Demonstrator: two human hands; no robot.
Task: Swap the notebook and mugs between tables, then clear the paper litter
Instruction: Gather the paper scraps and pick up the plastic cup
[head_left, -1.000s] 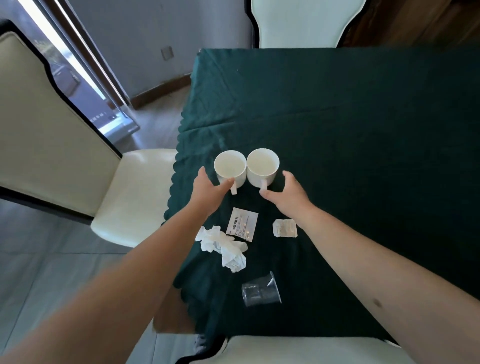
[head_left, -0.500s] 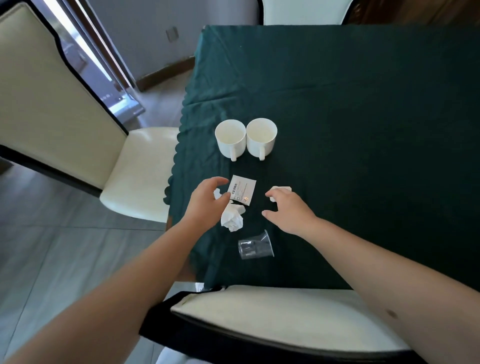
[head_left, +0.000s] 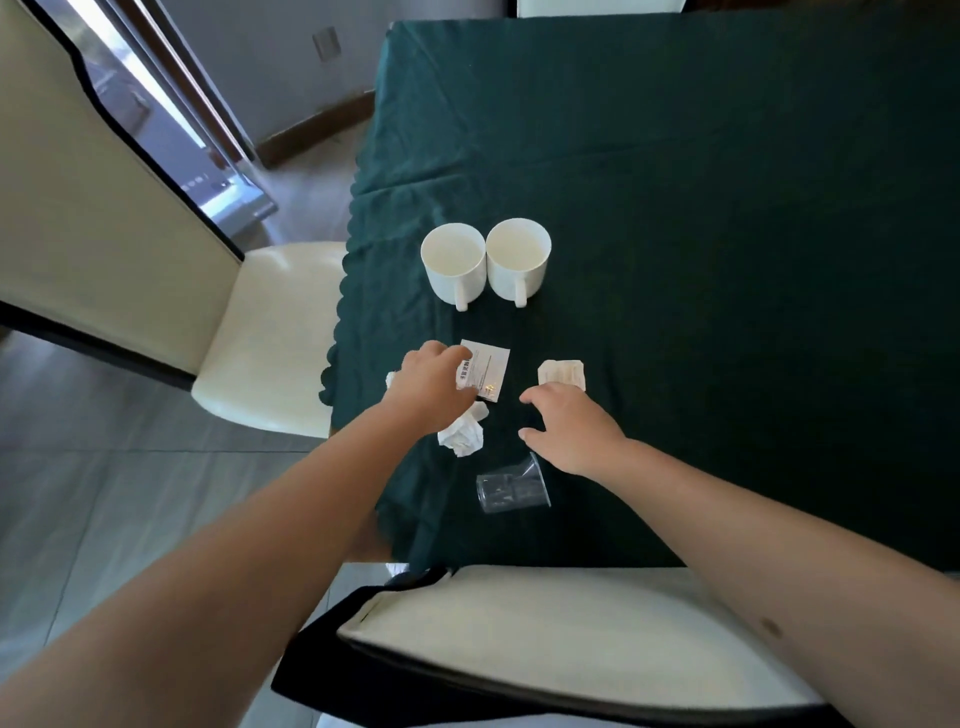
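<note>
Two white mugs (head_left: 454, 262) (head_left: 518, 257) stand side by side on the dark green tablecloth (head_left: 727, 260), handles toward me. Nearer lie a flat white packet (head_left: 488, 371), a small folded paper (head_left: 562, 374) and a crumpled tissue (head_left: 462, 434). My left hand (head_left: 431, 387) rests over the packet's left edge and part of the tissue, fingers curled on them; whether it grips is unclear. My right hand (head_left: 571, 431) hovers open just below the folded paper, holding nothing. No notebook is in view.
A clear plastic cup (head_left: 511, 488) lies on its side near the table's front edge. A cream chair (head_left: 270, 332) stands at the table's left, and another chair's back (head_left: 571, 639) sits directly below my arms. Grey tiled floor on the left.
Both hands let go of the mugs and drew back to the paper litter. My left hand has since moved up onto the packet; the view shifted back.
</note>
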